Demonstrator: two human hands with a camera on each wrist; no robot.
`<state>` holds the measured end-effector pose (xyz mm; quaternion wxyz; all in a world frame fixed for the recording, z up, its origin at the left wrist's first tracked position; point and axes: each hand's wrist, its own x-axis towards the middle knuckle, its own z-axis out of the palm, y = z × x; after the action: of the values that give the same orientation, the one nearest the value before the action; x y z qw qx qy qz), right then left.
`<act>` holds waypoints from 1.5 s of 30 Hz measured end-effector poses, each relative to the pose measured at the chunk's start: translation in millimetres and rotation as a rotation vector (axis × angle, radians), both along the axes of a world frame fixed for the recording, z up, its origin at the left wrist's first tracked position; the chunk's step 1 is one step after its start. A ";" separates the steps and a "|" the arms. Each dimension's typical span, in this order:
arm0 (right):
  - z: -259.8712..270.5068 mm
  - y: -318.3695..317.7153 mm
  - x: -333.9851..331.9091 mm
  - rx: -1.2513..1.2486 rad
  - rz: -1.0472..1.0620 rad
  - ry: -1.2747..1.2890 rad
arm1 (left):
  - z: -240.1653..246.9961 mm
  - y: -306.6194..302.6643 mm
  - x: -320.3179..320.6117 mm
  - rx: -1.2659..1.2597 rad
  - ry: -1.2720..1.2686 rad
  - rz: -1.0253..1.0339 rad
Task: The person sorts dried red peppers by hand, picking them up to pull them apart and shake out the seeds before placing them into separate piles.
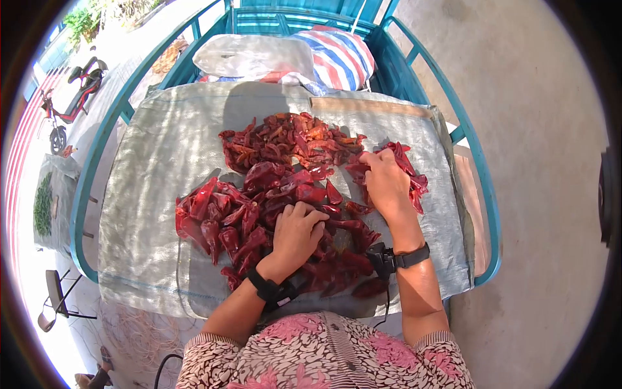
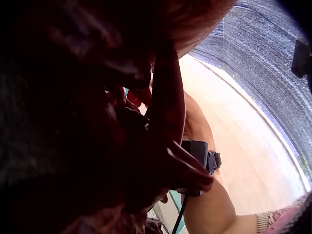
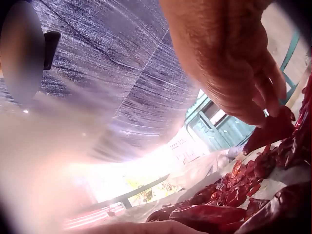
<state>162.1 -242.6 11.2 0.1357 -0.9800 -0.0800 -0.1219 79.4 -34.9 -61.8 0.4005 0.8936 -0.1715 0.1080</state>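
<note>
Glossy dark red peppers (image 1: 217,214) lie in a large heap on a pale woven sheet (image 1: 139,194). My left hand (image 1: 298,230) rests on this heap with its fingers bent down among the peppers. In the left wrist view, one long pepper (image 2: 168,102) lies right against the hand; shadow hides the fingertips, and I cannot tell if they grip it. At the upper right, my right hand (image 1: 387,181) is over a smaller pile of red peppers (image 1: 418,185). Its thumb and fingers pinch a red pepper (image 3: 270,130), seen in the right wrist view.
Smaller, shrivelled orange-red peppers (image 1: 285,139) form a pile behind the heap. A teal metal cart rail (image 1: 483,194) surrounds the sheet. Farther back lie a striped bag (image 1: 340,58) and a wooden strip (image 1: 369,107). A scooter (image 1: 78,97) stands at the left.
</note>
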 end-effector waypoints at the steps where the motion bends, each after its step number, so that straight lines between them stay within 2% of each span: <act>1: 1.5 5.4 -1.7 0.031 -0.020 -0.040 | 0.3 -0.6 0.4 -0.001 -0.002 -0.002; 2: 2.6 10.8 -2.9 0.061 -0.040 -0.082 | 1.0 -1.2 0.4 0.004 0.018 -0.009; 3: 0.2 16.2 -2.9 0.059 0.010 -0.020 | 1.9 -1.0 0.1 0.008 0.035 -0.013; 4: -13.6 18.0 -0.3 0.104 0.145 -0.029 | 3.0 -0.6 0.1 0.012 0.050 -0.014; 6: -32.5 31.9 -0.2 0.116 0.228 0.088 | 1.6 0.0 0.1 0.030 0.047 -0.027; 9: -51.4 49.6 5.1 0.156 0.243 0.096 | 6.8 -2.1 -3.1 -0.035 0.075 0.024; 12: -51.2 52.2 11.4 0.143 0.202 0.217 | 6.1 -1.6 -2.2 -0.128 0.098 0.078; 14: -53.2 51.4 11.9 0.136 0.234 0.152 | 3.3 -5.9 -1.7 -0.196 0.135 0.141; 19: -39.6 44.2 2.0 0.156 0.193 0.031 | -5.6 -4.7 0.8 -0.139 0.148 0.144; 23: -2.1 31.8 -26.6 0.328 0.195 0.115 | 11.5 -3.6 -0.4 -0.330 0.278 0.179; 26: 0.2 29.0 -54.2 0.446 0.362 0.151 | 18.6 -1.9 -2.4 -0.238 0.209 0.079; 27: 6.6 31.5 -63.3 0.507 0.396 0.203 | 15.0 -2.2 -0.9 -0.146 0.026 0.022; 30: -7.6 29.8 -76.9 0.630 0.382 0.212 | 18.0 -1.1 -4.6 0.029 -0.103 -0.012; 31: -12.3 29.1 -78.3 0.635 0.390 0.161 | 20.6 -3.5 -6.4 0.027 -0.043 0.033; 34: -0.2 27.1 -89.5 0.764 0.379 0.186 | 19.4 -3.2 -9.0 -0.138 -0.018 -0.019; 35: -6.1 22.4 -90.2 0.793 0.389 0.209 | 21.1 -2.8 -10.2 -0.120 0.099 -0.026; 38: -13.4 8.3 -94.0 0.710 0.353 0.169 | 26.9 -6.9 -10.8 -0.325 0.292 -0.028; 39: -9.9 2.2 -94.0 0.642 0.299 0.141 | 27.7 -3.5 -7.8 -0.178 0.128 -0.002; 42: -2.6 -2.5 -92.2 0.714 -0.040 -0.134 | 28.2 -3.5 -1.7 0.053 -0.057 0.129; 43: 6.5 1.1 -92.1 0.823 -0.205 -0.131 | 31.1 -1.4 0.1 0.071 0.057 0.091; 45: 4.9 -3.6 -94.4 0.667 -0.143 -0.142 | 32.1 -5.2 2.4 0.143 0.142 0.105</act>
<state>67.7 -246.2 16.1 0.4339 -0.8738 0.0242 -0.2182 81.9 -40.1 -29.7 0.3408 0.9330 -0.1027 0.0527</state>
